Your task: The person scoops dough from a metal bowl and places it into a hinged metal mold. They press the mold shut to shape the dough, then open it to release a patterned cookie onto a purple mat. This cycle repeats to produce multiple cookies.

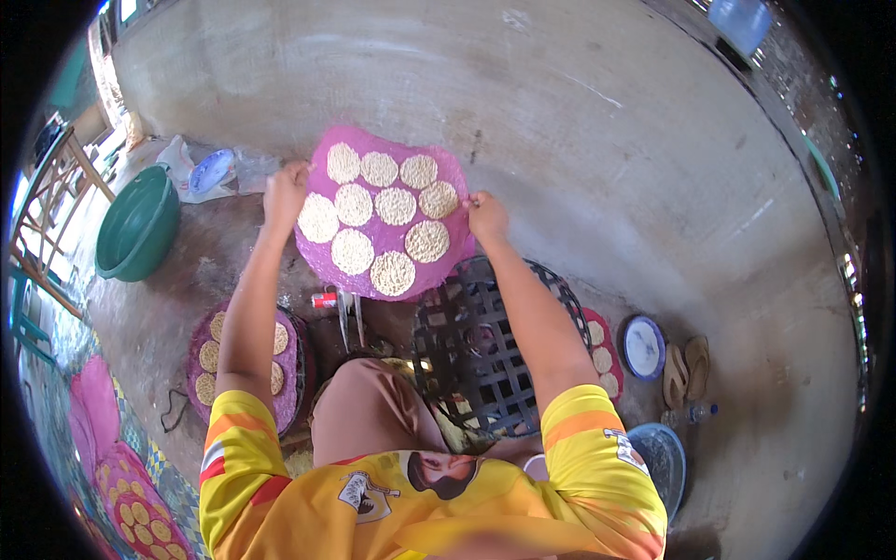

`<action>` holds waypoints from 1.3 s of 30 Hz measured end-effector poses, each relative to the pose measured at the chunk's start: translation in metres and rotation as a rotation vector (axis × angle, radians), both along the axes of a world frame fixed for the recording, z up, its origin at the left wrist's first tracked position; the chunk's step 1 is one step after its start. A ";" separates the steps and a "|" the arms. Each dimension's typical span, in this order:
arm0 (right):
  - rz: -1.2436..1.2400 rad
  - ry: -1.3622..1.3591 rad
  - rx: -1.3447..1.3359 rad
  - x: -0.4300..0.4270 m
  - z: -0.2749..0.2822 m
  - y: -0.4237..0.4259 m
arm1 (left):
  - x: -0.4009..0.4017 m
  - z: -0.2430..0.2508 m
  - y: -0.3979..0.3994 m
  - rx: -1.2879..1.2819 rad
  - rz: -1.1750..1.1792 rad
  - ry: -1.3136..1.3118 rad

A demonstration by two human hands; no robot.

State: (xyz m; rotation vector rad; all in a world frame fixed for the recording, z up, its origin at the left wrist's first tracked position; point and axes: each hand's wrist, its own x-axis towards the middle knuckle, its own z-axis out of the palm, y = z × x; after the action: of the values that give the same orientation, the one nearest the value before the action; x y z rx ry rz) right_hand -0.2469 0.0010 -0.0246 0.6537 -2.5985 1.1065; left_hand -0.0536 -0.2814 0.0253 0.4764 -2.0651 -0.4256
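A pink mesh-like sheet (383,236) hangs in front of me, above the floor near the wall. Several pale round patties of grain (395,206) cover its face. My left hand (283,199) pinches its left edge, and my right hand (488,217) pinches the right edge. Below my right forearm is a black openwork woven basket (483,364), tilted against my leg area. Partly hidden by my left arm, another pink sheet (287,402) with similar patties lies on a dark round basket. A red sheet (614,350) with more patties shows behind the woven basket.
The wall (525,84) rises close ahead. At left stand a green basin (140,227) and a blue-rimmed plate (211,171) on plastic. A small red packet or can (323,300) lies below the held sheet. Right are another plate (643,348), sandals (675,378) and a blue basin (665,465).
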 end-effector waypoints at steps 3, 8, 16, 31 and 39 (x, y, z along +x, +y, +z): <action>0.015 -0.075 0.085 -0.022 -0.037 -0.037 | -0.016 -0.050 -0.022 0.032 0.053 -0.019; -0.024 -0.219 0.475 -0.076 -0.082 -0.086 | -0.059 -0.142 -0.072 0.124 0.067 -0.113; -0.015 -0.601 1.149 -0.110 -0.097 -0.103 | -0.099 -0.238 -0.041 0.315 0.057 -0.327; 0.292 -0.123 0.573 -0.039 0.004 -0.068 | -0.158 -0.289 -0.135 0.464 0.165 -0.291; 0.339 -0.077 0.254 0.120 0.052 0.089 | -0.182 -0.293 -0.160 0.860 0.213 -0.577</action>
State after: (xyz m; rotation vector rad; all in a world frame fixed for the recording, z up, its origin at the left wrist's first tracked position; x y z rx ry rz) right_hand -0.1264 0.0903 0.0275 1.1658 -2.7900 0.9063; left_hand -0.2355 -0.4411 -0.2677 1.4509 -2.2497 -1.1575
